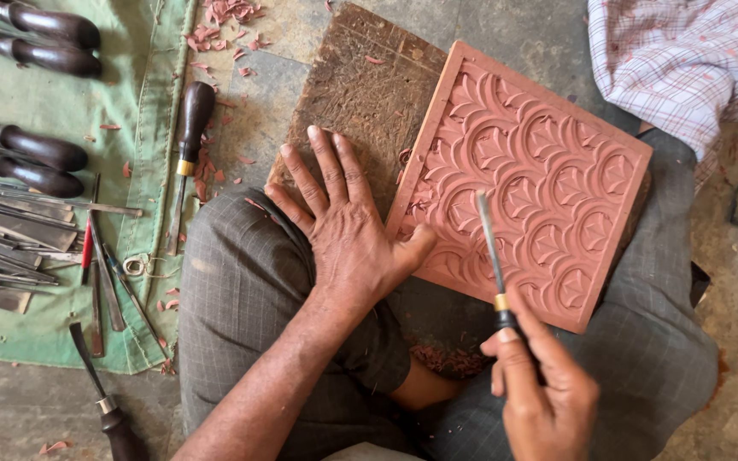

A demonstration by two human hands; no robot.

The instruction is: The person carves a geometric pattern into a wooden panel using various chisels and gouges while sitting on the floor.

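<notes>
Right hand (544,393): nearest, fingers closed on chisel (490,256), blade tip resting on carved terracotta tile (527,175). Left hand (343,226): fingers spread flat, thumb bracing the tile's left edge. Tile lies tilted across lap and wooden board (356,94). Carving apparently mid-pattern. Spare tools on green cloth (61,94), well left of tile.

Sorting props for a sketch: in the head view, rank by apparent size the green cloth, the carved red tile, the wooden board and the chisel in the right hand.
1. green cloth, partly cropped
2. carved red tile
3. wooden board, partly hidden, so unsure against the tile
4. chisel
</notes>
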